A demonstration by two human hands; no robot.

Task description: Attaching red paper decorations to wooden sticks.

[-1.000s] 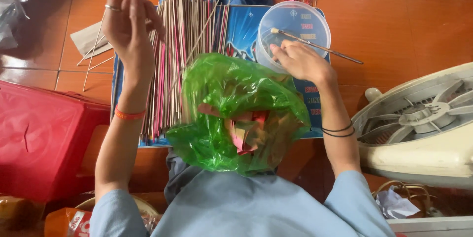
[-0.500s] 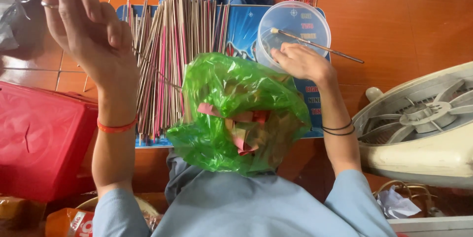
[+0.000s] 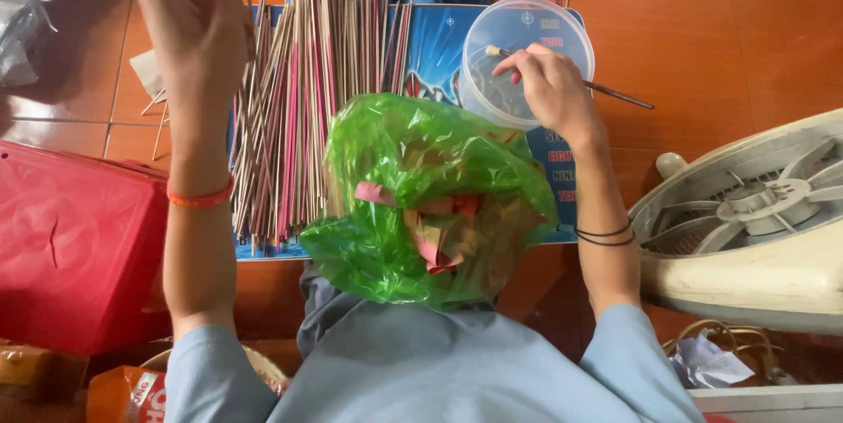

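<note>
Brush over the tub, sticks on the blue board

Right hand [image 3: 549,89] pinches a thin brush [image 3: 615,92] over the clear round tub [image 3: 562,32] at the blue board's [image 3: 439,36] far right corner; left hand [image 3: 189,23] hangs open above the sticks [image 3: 307,115].

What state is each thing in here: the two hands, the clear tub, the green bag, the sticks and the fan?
Left hand: raised above the sticks, fingers loosely curled, apparently holding nothing.
Right hand: pinching a thin brush over the tub.
Clear round plastic tub: open, no lid on it.
Crumpled green plastic bag: partly filled with paper strips.
Thin wooden sticks, some pink: lying in a spread bundle on the blue board.
Cream electric fan: lying flat.
</note>
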